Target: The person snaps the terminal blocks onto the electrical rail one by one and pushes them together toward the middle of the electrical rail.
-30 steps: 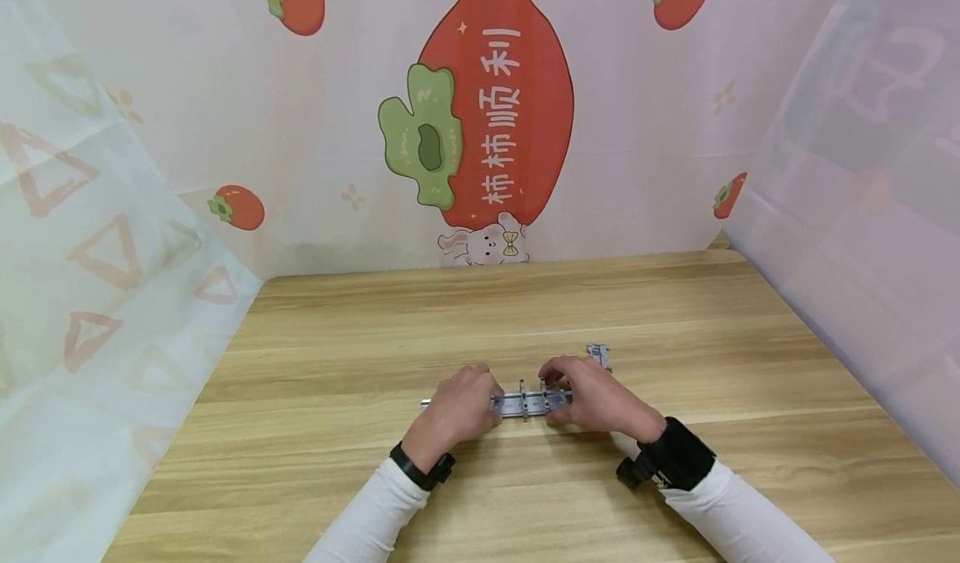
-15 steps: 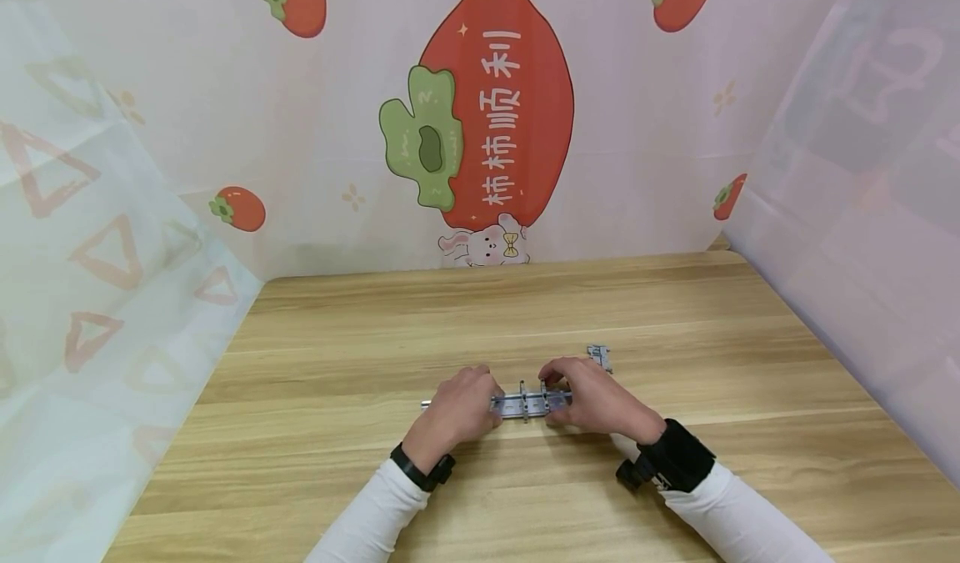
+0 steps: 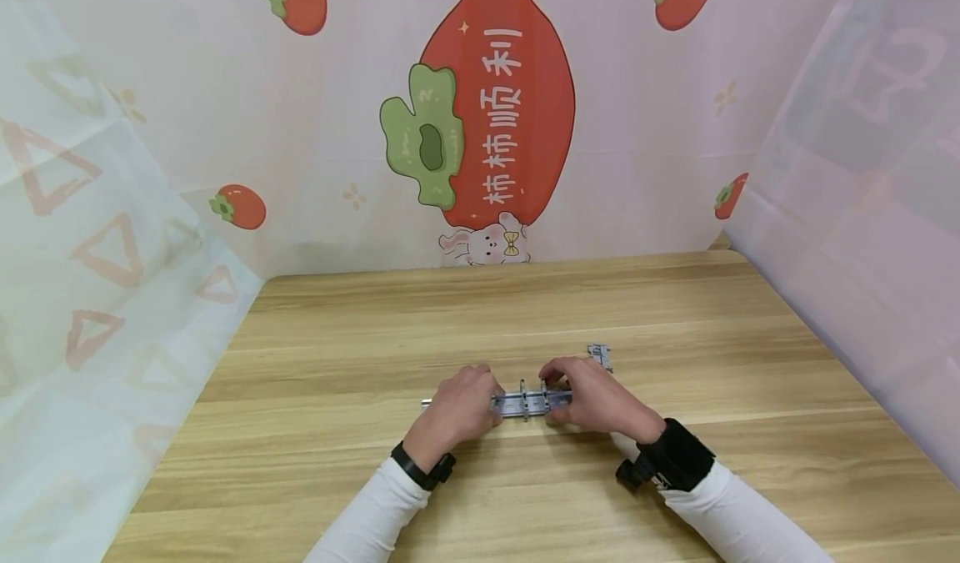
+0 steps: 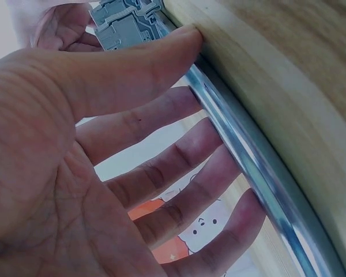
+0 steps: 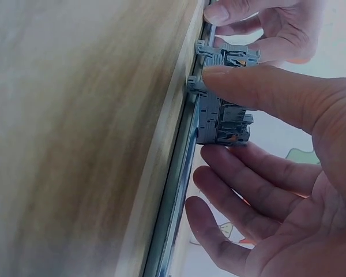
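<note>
- Head view: the left grip (image 3: 467, 402) curls over the metal rail (image 3: 510, 406), whose end pokes out past that grip's outer side; the rail lies on the surface (image 3: 375, 338)
- Head view: the right grip (image 3: 592, 394) pinches the held module (image 3: 545, 396) by its near and far ends; it stands across the rail, with the neighbouring module (image 3: 524, 399) between it and the left grip
- Head view: just beyond the right grip, off the rail, lies the loose module (image 3: 600, 357)
- Left wrist view: the rail passes between the thumb and spread fingertips of the left grip, which seems to steady it; grey module housing shows past the thumb
- Right wrist view: the right grip has its thumb at one end of the held module and its fingers by the other; whether the foot is fully latched cannot be told
- Right wrist view: the step in hand looks like seating or squaring this module; the next move would call for even pressure on both ends, with the left grip bracing the rail against sliding
</note>
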`<move>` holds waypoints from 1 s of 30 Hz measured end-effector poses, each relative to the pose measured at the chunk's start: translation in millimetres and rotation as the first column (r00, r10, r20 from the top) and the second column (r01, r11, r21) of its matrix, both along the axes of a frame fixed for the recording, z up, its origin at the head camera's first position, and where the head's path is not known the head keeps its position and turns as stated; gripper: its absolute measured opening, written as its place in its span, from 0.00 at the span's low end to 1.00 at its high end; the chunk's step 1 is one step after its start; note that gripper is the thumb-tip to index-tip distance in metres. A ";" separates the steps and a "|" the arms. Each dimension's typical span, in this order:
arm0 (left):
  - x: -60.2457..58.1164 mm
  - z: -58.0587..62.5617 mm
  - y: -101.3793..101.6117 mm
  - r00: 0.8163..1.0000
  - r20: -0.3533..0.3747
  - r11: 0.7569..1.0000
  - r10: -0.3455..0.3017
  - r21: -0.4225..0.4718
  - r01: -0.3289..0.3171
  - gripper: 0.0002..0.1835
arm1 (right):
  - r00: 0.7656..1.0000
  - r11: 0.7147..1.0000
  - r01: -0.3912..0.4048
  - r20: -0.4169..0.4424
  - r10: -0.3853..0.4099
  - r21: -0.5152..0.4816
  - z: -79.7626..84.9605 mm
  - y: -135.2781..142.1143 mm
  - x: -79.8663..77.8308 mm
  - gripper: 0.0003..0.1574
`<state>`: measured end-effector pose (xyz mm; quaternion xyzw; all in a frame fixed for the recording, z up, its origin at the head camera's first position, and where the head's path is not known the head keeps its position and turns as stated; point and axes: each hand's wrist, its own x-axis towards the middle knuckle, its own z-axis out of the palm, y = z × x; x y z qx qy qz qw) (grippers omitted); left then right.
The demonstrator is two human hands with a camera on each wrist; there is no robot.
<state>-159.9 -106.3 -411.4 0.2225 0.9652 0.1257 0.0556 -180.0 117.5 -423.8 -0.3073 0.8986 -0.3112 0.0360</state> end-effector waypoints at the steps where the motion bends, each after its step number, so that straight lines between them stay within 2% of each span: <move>1: -0.1 -0.3 0.1 1.000 0.001 1.000 0.001 0.000 -0.001 0.04 | 1.000 1.000 0.000 -0.004 0.000 -0.001 -0.1 -0.1 0.1 0.32; 10: -0.2 0.1 0.3 1.000 0.000 1.000 0.004 0.010 -0.004 0.05 | 0.999 1.000 -0.001 -0.033 0.001 -0.017 -2.1 -1.2 1.0 0.32; 30: -1.8 -1.5 -0.3 1.000 -0.011 1.000 -0.006 0.001 0.006 0.04 | 1.000 0.999 -0.008 -0.026 0.007 -0.040 -3.5 -7.0 1.8 0.32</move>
